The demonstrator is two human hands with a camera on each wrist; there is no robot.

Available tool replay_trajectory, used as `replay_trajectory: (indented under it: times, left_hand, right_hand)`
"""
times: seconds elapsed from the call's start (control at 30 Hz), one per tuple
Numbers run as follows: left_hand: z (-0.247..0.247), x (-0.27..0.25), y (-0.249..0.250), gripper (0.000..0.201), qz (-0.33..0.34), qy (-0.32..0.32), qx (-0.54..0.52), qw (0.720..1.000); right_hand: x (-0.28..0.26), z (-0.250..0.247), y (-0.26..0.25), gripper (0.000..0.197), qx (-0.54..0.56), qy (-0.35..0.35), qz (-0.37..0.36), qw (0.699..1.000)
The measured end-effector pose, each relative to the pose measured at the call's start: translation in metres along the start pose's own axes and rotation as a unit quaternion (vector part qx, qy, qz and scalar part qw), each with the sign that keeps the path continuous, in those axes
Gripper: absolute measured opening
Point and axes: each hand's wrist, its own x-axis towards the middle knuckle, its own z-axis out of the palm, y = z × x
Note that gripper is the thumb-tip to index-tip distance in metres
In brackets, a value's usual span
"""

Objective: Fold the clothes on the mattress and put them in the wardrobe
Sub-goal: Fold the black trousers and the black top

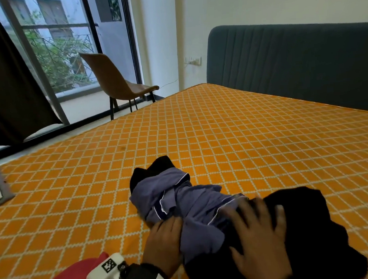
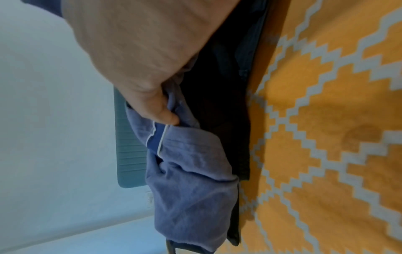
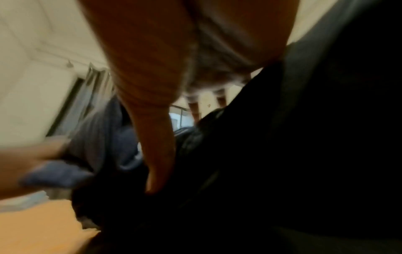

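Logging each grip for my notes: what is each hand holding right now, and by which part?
The left hand grips the purple-blue garment by a bunched fold near its white piping. The right hand lies spread on the black clothing, gripping nothing.

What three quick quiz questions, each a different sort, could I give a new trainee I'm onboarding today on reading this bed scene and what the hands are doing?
1. True or false: the purple-blue garment lies on the orange mattress with black clothes beside it.
2. Multiple choice: what is the left hand doing? A) resting on the chair B) gripping the purple-blue garment C) hanging idle
3. Fill in: the right hand lies with fingers spread on the ____ clothes.

Key: 1 true; 2 B; 3 black. The left wrist view shows the thumb pinching purple-blue cloth. The brown chair stands by the window, beyond the mattress.
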Motion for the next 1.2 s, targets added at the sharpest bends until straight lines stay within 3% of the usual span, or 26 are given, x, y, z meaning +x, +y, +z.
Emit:
replay_trajectory:
  times: [0.03,0.07,0.13,0.23,0.27,0.3,0.37,0.43,0.5,0.53,0.6,0.67,0.7,0.8,0.9,0.97,1.07,1.13,1.2]
  left_hand:
    - [-0.008,0.002,0.000,0.033,-0.026,0.008,-0.005,1.000]
    - [-0.011,0.002,-0.002,0.032,-0.050,0.027,-0.012,0.998]
    - [-0.015,0.002,-0.001,0.036,-0.078,0.053,-0.026,0.995]
    - [-0.022,-0.003,0.007,0.058,0.010,0.054,-0.006,0.998]
    - [-0.030,0.001,0.012,0.063,0.009,0.042,-0.040,0.998]
    - [-0.045,0.008,0.022,0.064,-0.045,0.034,-0.107,0.993]
    - [-0.058,0.026,0.031,0.066,-0.155,0.040,-0.224,0.961]
    - [-0.076,0.044,0.029,0.068,-0.135,0.094,-0.283,0.945]
    - [-0.098,0.054,0.037,0.067,-0.102,0.076,-0.395,0.910]
    - [-0.110,0.056,0.045,0.070,-0.087,0.037,-0.433,0.897]
    - [-0.121,0.056,0.057,0.092,-0.053,-0.030,-0.417,0.907]
    - [-0.128,0.055,0.064,0.100,-0.040,-0.057,-0.403,0.912]
    - [-0.134,0.054,0.062,0.090,-0.052,-0.050,-0.391,0.917]
    - [-0.165,0.054,0.040,0.030,-0.126,0.076,-0.322,0.935]
    - [-0.217,0.049,0.008,0.029,-0.185,0.188,-0.360,0.895]
    - [-0.258,0.045,-0.001,0.028,-0.177,0.244,-0.346,0.888]
    - [-0.337,0.051,-0.015,0.019,-0.149,0.339,-0.233,0.899]
    - [-0.393,0.056,-0.022,0.021,-0.151,0.330,-0.206,0.909]
    - [-0.426,0.055,-0.018,0.040,-0.130,0.201,-0.253,0.937]
  right_hand:
    - [-0.002,-0.001,0.009,0.104,-0.056,-0.008,0.067,0.996]
    - [-0.003,-0.006,0.015,0.113,-0.085,-0.044,0.128,0.987]
    - [0.001,-0.021,0.017,0.083,-0.127,-0.136,0.217,0.958]
    - [0.011,-0.033,0.013,0.047,-0.043,-0.084,0.235,0.967]
    - [0.013,-0.041,0.008,0.038,0.038,-0.048,0.246,0.967]
    - [0.017,-0.051,0.004,0.029,0.138,-0.015,0.256,0.957]
    - [0.031,-0.076,0.002,0.014,0.359,0.062,0.254,0.896]
    - [0.051,-0.104,0.004,0.020,0.573,0.098,0.240,0.777]
    - [0.074,-0.132,-0.004,0.039,0.706,0.077,0.232,0.664]
    - [0.083,-0.144,-0.012,0.043,0.738,0.052,0.241,0.629]
    - [0.095,-0.162,-0.036,0.046,0.767,-0.005,0.244,0.594]
    - [0.105,-0.170,-0.063,0.046,0.774,-0.024,0.218,0.594]
    - [0.111,-0.171,-0.076,0.044,0.774,-0.020,0.204,0.600]
    - [0.122,-0.171,-0.110,0.041,0.779,-0.002,0.170,0.603]
    - [0.129,-0.176,-0.131,0.036,0.792,-0.004,0.114,0.600]
    - [0.138,-0.191,-0.143,0.021,0.763,0.038,0.077,0.640]
    - [0.158,-0.222,-0.165,0.009,0.721,0.082,0.041,0.687]
    - [0.174,-0.234,-0.187,0.007,0.697,0.086,0.034,0.711]
    - [0.185,-0.240,-0.216,0.018,0.677,0.079,0.017,0.732]
